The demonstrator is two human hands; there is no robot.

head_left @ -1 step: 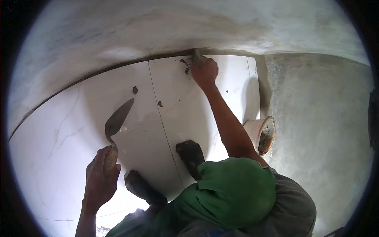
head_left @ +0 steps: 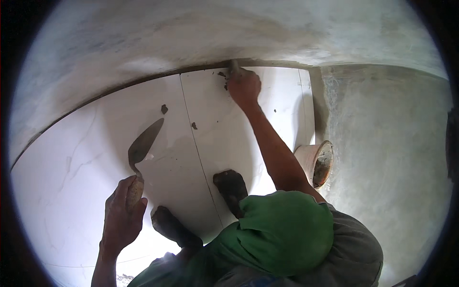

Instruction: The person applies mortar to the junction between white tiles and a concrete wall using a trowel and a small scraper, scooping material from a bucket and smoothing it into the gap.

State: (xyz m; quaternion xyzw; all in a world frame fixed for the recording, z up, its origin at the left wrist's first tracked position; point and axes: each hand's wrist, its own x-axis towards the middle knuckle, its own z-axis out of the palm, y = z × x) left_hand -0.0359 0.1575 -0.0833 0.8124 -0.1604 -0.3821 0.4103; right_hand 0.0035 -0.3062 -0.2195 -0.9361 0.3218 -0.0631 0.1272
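My left hand [head_left: 123, 215] grips the wooden handle of a pointed trowel [head_left: 145, 140], its blade held out over the white marbled tiles [head_left: 86, 158]. My right hand [head_left: 244, 86] is closed around a small grey tool [head_left: 234, 67] at the dark strip where the tiles meet the grey plastered wall [head_left: 167, 33]. The tool's working end is too small to make out. Dark crumbs [head_left: 221, 74] lie beside that hand, with more bits of mortar [head_left: 164, 108] scattered on the tiles.
A bucket [head_left: 314, 162] crusted with grey mortar lies or leans at the right, by a grey cement surface [head_left: 382, 143]. My dark shoes [head_left: 227, 189] stand on the tiles below my hands, with my green-clad knee [head_left: 282, 229] in the foreground.
My right hand and the small tool have moved slightly left along the wall's edge. My left hand and the trowel have barely moved.
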